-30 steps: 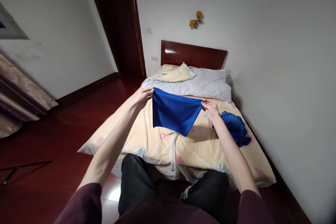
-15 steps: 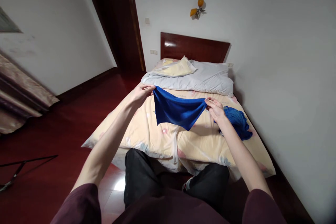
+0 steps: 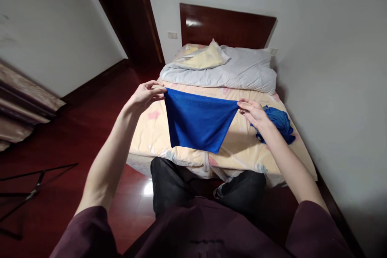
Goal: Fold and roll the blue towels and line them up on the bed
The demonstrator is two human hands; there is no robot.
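Observation:
A plain blue cloth (image 3: 198, 121) hangs stretched between my two hands above the bed. My left hand (image 3: 148, 94) pinches its upper left corner between thumb and fingers. At the upper right corner, my right hand (image 3: 252, 111) grips the cloth in the same way. The top edge is pulled nearly straight, and the lower part hangs down toward the front of the mattress. To the right, partly behind my right hand and forearm, a crumpled pile of blue cloth (image 3: 278, 123) lies on the bed.
The bed (image 3: 148, 137) has a pale yellow floral cover. A grey-white quilt (image 3: 250, 66) and a yellow pillow (image 3: 208, 57) lie by the dark wooden headboard (image 3: 226, 26). A black metal stand (image 3: 38, 183) is on the red floor at left, near a curtain (image 3: 27, 100).
The cloth has gone from sagging to pulled taut as my hands moved apart, the left one leftward. My view has tilted down.

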